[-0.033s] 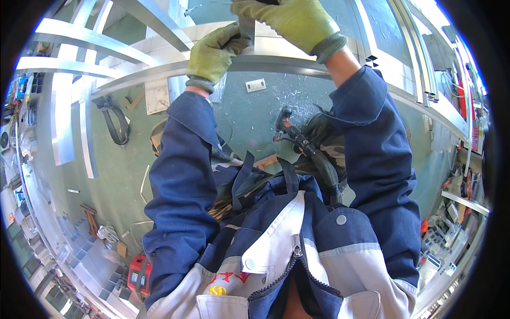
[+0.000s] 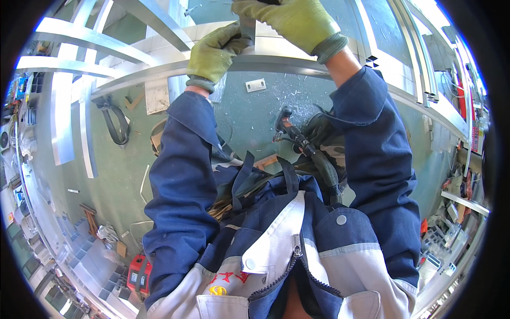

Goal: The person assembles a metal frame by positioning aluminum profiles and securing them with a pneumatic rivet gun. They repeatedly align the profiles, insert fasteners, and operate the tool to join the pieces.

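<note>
Grey metal piece (image 2: 247, 26) looks flat and narrow

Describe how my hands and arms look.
Your left hand and right hand wear yellow-green gloves with ribbed greyish cuffs; the left glove's fingers look darker. Loose navy sleeves with wide ends stop short of the gloves, leaving the wrists bare.

A grey metal piece (image 2: 247, 32) blocks the gap between left glove (image 2: 212, 53) and right glove (image 2: 295, 24); crossing metal bars (image 2: 95, 39) hem the left, long profiles (image 2: 422, 58) the right. Below the front rail (image 2: 281, 63), passage between the sleeves (image 2: 183, 154) meets a black tool (image 2: 302, 142).
</note>
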The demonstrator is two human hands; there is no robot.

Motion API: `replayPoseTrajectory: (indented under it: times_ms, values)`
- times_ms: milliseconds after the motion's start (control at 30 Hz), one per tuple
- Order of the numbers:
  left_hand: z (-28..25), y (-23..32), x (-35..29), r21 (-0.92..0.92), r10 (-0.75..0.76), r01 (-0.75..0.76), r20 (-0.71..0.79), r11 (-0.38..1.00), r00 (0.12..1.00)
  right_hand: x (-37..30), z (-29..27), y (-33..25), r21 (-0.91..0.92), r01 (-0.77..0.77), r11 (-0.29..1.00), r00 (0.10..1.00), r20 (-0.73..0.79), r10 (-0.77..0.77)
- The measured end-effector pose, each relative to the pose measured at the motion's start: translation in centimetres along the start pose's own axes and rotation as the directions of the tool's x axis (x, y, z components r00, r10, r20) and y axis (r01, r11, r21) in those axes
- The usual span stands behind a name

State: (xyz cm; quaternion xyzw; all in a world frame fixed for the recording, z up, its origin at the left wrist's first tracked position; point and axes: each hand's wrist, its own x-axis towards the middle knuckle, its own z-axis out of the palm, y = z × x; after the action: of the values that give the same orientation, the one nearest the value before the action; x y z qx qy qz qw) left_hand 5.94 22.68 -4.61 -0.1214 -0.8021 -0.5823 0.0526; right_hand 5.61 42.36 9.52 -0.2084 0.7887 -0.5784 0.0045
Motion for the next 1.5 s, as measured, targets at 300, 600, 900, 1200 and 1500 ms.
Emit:
replayPoseTrajectory:
  times_ms: [300,600,900,1200,1500]
  values:
    - [0.2,-0.1,-0.1,-0.012,0.000,0.000,-0.006,1.000,1.000,-0.2,0.2,0.3,0.071,-0.040,0.997,0.999,-0.010,0.041]
    - [0.0,-0.3,-0.1,-0.079,-0.006,0.007,0.015,0.997,1.000,-0.2,0.3,0.9,0.214,-0.039,0.976,0.999,0.022,0.035]
    - [-0.1,-0.7,0.1,-0.065,0.035,-0.033,0.034,0.997,0.999,-3.6,-2.0,3.0,0.064,-0.011,0.998,0.994,-0.106,0.017]
    - [-0.3,-0.4,0.0,0.016,0.027,-0.028,0.034,0.999,0.999,-12.8,-2.0,6.8,-0.403,-0.380,0.833,0.850,0.204,0.486]
    - [-1.3,0.0,-0.7,0.047,-0.008,0.009,-0.009,0.999,1.000,-16.9,4.5,20.6,-0.826,-0.242,0.509,0.261,0.450,0.854]
